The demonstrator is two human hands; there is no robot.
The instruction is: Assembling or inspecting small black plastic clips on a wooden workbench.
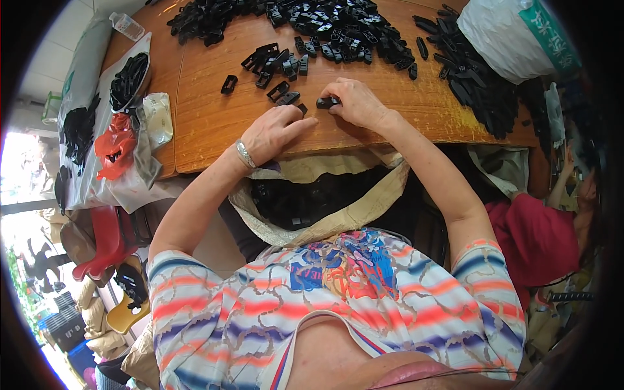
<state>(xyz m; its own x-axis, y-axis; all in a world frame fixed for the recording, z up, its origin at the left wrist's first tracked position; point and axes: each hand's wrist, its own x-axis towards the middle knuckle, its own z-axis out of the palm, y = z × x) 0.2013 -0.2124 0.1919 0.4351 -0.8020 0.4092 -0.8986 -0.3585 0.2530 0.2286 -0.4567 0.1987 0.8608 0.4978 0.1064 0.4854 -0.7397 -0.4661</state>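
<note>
Bare bench lies open just right of the right grip; heaped black parts block ahead.

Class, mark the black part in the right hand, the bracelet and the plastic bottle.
Black part [324,103], head view: its exposed end.
Bracelet [245,154], head view: its band.
Plastic bottle [127,26], head view: its side.

A short-sleeved shirt is worn, banded in white, orange-red, blue and purple. A multicoloured print is located below frame centre. The neckline is edged in red and blue. A silver-coloured bracelet is fitted at the wrist of the left hand.
</note>
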